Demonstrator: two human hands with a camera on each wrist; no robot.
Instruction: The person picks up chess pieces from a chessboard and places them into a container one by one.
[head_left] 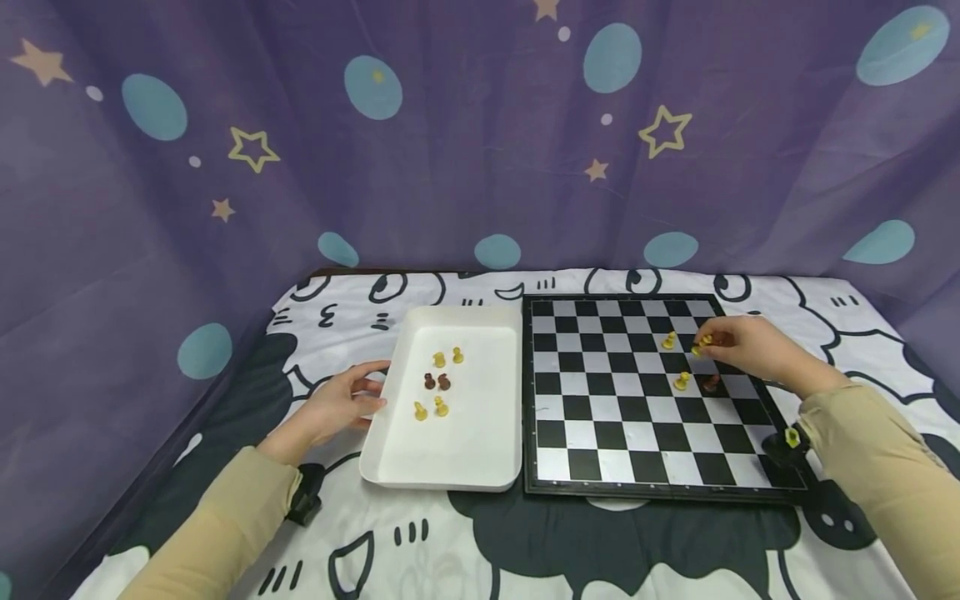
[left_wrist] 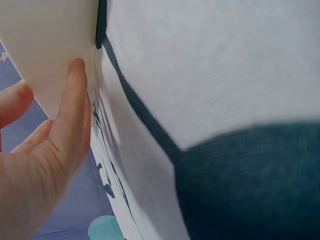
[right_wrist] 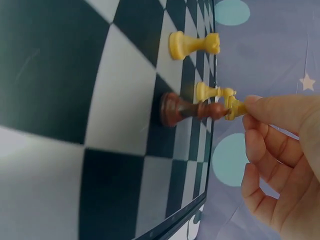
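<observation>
My right hand [head_left: 738, 343] pinches a small yellow chess piece [right_wrist: 236, 108] between thumb and fingertips, over the right side of the chessboard [head_left: 581, 454]. Close by on the board stand a yellow rook [right_wrist: 192, 45], another yellow chess piece [head_left: 669, 340] and a reddish-brown chess piece [right_wrist: 187, 110]. Beside the white tray [head_left: 472, 467], my left hand [head_left: 337, 406] rests its extended fingers against the left wall; the left wrist view shows a fingertip [left_wrist: 76, 67] on the outer side. In the tray are two brown chess pieces [head_left: 444, 382] between pairs of yellow chess pieces [head_left: 441, 407].
Tray and board lie side by side, with the board's dark raised frame [head_left: 528, 400] along the tray's right rim. Beneath them spreads a black-and-white cartoon cloth [head_left: 420, 550]. A purple curtain [head_left: 450, 183] hangs behind and at the left.
</observation>
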